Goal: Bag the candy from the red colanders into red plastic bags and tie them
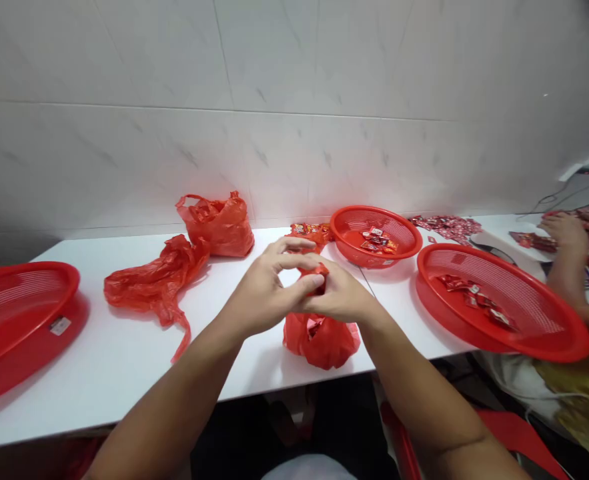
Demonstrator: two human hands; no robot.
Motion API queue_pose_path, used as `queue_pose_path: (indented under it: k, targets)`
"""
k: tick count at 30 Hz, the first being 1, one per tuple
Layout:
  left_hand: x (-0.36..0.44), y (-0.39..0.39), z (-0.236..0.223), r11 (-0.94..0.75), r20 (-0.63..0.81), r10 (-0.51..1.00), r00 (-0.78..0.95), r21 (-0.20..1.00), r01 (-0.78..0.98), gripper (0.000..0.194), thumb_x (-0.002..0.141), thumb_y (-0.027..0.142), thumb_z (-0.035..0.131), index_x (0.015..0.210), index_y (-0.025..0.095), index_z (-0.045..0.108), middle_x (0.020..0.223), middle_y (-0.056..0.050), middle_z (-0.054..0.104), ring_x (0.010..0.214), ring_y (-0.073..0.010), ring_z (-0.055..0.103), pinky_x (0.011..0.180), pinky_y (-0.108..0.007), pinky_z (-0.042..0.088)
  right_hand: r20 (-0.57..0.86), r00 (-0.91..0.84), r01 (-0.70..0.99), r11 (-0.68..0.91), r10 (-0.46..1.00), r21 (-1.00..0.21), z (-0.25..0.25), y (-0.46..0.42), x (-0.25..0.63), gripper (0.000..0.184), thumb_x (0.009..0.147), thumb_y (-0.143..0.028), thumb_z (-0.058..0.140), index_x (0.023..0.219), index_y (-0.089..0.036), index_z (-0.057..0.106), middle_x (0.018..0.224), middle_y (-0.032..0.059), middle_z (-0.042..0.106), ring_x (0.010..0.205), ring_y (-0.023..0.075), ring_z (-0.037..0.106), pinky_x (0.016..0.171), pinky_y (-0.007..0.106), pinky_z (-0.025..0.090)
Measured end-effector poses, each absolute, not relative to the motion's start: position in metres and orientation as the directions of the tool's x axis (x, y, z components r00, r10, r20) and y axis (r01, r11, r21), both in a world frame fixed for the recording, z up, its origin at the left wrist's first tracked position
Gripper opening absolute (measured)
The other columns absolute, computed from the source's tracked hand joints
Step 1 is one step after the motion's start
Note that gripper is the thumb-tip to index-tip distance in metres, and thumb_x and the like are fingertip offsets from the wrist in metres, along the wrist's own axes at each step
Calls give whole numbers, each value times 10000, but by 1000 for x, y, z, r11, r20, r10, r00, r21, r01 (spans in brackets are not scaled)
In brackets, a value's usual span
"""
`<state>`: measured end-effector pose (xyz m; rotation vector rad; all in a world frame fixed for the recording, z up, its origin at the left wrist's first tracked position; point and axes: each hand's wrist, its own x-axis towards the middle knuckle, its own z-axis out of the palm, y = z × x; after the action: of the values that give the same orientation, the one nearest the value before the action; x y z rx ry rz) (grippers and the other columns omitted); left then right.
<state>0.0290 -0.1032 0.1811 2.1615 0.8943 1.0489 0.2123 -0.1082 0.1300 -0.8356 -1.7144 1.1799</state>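
A filled red plastic bag (pixel 327 343) sits near the table's front edge, with pinkish contents partly visible below my hands. Its upper part rises behind my fingers, where red plastic shows between the thumbs. My left hand (pixel 269 283) arches over from the left, its thumb pressed against this red plastic and its fingertips meeting my other hand. My right hand (pixel 341 290) curls around the same spot from the right. The fingers overlap, so the exact grip on the bag's top is partly hidden.
Crumpled red bag (pixel 154 280) and standing red bag (pixel 219 227) lie left. A red basket (pixel 64 293) stands far left. Baskets with small packets, one behind (pixel 344 250) and one larger (pixel 429 320), are right. Packets (pixel 449 228) lie near the wall; another person's hand (pixel 567 233) is far right.
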Motion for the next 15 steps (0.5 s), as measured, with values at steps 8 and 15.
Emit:
queue_pose_path:
  k: [8,15]
  targets:
    - [-2,-93,172,-584,410,805,429,677,449,202,945,316,715,1125,252,783,1080,-48,797,965,-205,740,796,-314,594,200,-495,8,234,845,-972,122,-85,196,611,1033,-726,443,816,-187,630,525,-51,472,450,93,448,446,218,371]
    - [0,-96,138,-692,653,709,265,574,438,82,888,234,777,965,237,751,1009,-35,766,980,-201,714,858,-322,583,79,-379,-128,32,922,-991,120,-74,197,656,1001,-785,448,1056,-178,693,520,-23,623,378,110,526,410,206,439]
